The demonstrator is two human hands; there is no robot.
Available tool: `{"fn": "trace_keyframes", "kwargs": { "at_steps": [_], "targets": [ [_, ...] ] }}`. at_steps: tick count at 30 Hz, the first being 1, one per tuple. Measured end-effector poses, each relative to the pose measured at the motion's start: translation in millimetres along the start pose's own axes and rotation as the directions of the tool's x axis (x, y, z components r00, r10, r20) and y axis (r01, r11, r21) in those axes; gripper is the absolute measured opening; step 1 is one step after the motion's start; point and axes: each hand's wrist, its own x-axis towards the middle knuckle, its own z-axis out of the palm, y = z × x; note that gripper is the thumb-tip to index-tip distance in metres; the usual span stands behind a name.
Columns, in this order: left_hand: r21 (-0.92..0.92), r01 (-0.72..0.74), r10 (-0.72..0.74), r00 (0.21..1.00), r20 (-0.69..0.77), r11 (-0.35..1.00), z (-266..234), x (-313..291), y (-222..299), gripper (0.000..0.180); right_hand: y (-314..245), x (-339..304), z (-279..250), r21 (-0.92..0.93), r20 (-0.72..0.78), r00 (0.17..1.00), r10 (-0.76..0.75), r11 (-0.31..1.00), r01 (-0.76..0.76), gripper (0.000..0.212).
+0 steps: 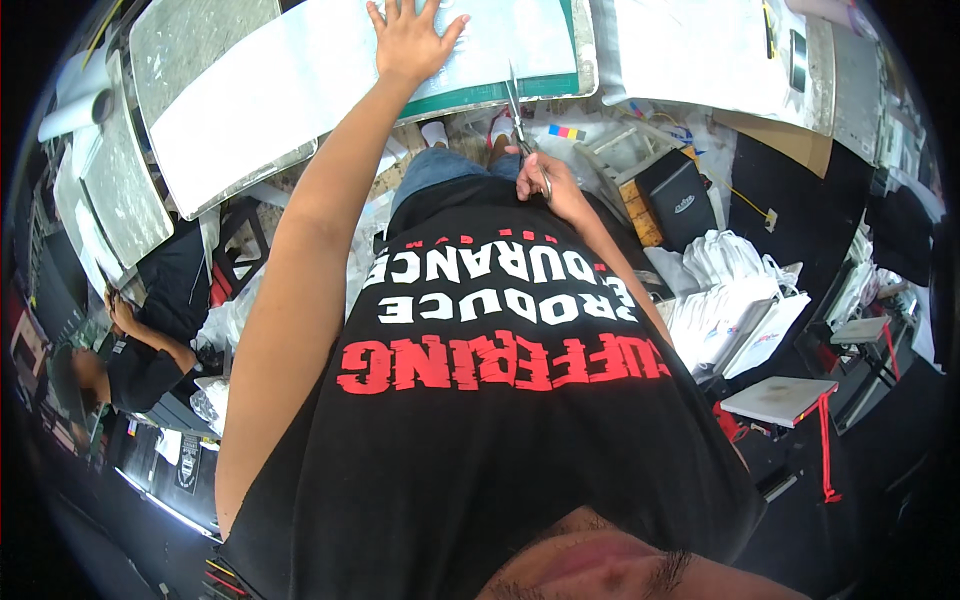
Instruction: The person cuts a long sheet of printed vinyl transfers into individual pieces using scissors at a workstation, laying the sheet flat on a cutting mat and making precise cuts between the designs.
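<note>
A long white sheet stretches across the table at the top of the head view, partly over a green cutting mat. My left hand lies flat on the sheet with its fingers spread. Close to my body, just off the table's near edge, my right hand is closed round the handles of a pair of metal scissors. Their blades point away from me, and the tips overlap the sheet's near edge in view; whether they touch it I cannot tell.
Another white sheet covers the table to the right, beside a dark phone-like object. A black box and stacked white bags stand at my right. Another person is at the left, below a white roll.
</note>
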Motion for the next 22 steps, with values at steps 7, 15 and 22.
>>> {"fn": "trace_keyframes", "kwargs": {
  "at_steps": [7, 15, 22],
  "targets": [
    [0.015, -0.001, 0.001, 1.000, -0.012, 1.000, 1.3, 1.2, -1.0, 0.073, -0.8, -0.5, 0.6, -0.012, 0.041, 0.999, -0.007, 1.000, 0.007, 0.069],
    [0.010, -0.002, 0.002, 1.000, -0.011, 1.000, 1.8, 1.9, 0.2, 0.072, 2.1, 14.5, -7.1, -0.208, -0.076, 0.995, -0.071, 0.977, 0.054, 0.074],
    [0.010, 0.008, -0.008, 1.000, -0.008, 1.000, 4.7, 2.5, -3.9, 0.074, -5.8, 14.9, 1.2, -0.320, -0.078, 0.996, -0.039, 0.947, 0.012, 0.076]
  ]
}}
